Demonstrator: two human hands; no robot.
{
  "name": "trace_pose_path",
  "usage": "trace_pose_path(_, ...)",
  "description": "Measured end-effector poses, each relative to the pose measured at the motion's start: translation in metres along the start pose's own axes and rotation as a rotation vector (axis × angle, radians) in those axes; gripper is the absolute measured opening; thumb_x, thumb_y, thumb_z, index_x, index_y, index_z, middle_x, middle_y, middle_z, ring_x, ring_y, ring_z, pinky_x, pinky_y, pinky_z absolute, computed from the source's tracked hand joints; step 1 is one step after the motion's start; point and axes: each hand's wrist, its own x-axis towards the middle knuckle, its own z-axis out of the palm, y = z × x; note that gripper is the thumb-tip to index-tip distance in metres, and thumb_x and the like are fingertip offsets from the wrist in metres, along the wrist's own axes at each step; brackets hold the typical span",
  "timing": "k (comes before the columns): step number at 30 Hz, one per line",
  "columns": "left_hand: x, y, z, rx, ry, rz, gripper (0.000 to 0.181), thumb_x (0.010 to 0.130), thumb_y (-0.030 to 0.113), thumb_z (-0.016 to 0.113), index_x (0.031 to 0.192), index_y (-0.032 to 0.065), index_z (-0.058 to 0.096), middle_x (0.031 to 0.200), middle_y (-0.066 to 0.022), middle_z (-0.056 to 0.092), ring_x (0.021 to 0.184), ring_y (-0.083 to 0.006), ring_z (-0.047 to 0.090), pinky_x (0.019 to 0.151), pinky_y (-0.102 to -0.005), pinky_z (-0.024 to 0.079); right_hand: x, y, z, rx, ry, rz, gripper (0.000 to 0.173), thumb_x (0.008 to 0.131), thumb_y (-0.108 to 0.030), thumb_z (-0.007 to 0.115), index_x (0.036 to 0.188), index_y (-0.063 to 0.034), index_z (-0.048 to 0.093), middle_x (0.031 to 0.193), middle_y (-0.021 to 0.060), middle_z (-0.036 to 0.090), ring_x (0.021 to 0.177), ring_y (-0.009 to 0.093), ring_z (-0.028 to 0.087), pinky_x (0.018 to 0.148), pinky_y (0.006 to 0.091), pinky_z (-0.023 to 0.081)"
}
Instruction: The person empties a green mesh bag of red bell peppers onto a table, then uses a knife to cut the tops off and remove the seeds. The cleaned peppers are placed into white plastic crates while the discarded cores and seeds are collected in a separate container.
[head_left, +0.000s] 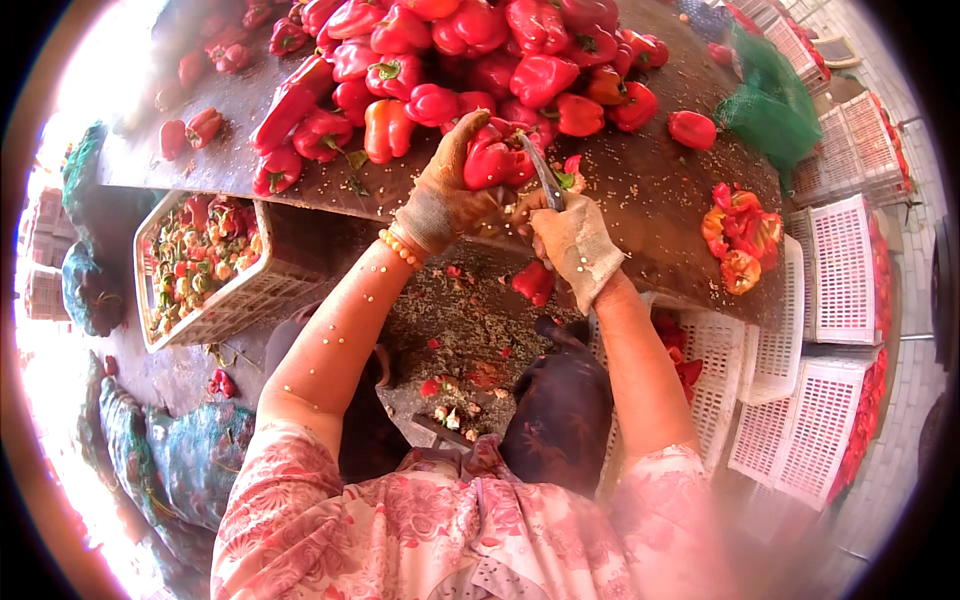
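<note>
My left hand, in a soiled work glove, grips a red bell pepper above the table's near edge. A knife with a curved blade is in my gloved right hand, its tip at the top of that pepper. Beside the blade lies a cut bit of pepper with a green stem. Just beyond both hands rises a large heap of red bell peppers on the brown table. Pale seeds are scattered over the table and stick to my left forearm.
A crate of pepper cores stands tilted below the table at left. Opened pepper pieces lie on the table's right. White crates line the right side, near a green mesh bag. Filled mesh sacks lie at lower left.
</note>
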Motion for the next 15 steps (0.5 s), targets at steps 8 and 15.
trace_pose_path(8, 0.007, 0.019, 0.016, -0.495, 0.064, -0.068, 0.086, 0.077, -0.004, 0.073, 0.145, 0.0086, 0.023, 0.131, -0.0095, 0.049, 0.117, -0.0189, 0.052, 0.096, -0.0312, 0.047, 0.001, 0.067, -0.035, -0.174, 0.093, 0.124, 0.015, 0.087, -0.009, 0.058, 0.097, -0.0066, 0.068, 0.07, 0.0028, 0.064, 0.062, 0.009, 0.057, 0.054, 0.0239, 0.045)
trace_pose_path(15, -0.009, 0.014, 0.051, -0.432, -0.163, -0.171, 0.069, 0.087, 0.021, 0.069, 0.143, 0.0057, 0.031, 0.126, -0.0087, 0.055, 0.112, -0.0147, 0.053, 0.095, -0.0296, 0.046, 0.003, 0.014, -0.034, 0.121, 0.178, -0.373, 0.04, 0.085, -0.014, 0.07, 0.122, -0.0058, 0.058, 0.104, 0.0014, 0.062, 0.086, 0.007, 0.057, 0.077, 0.0256, 0.049)
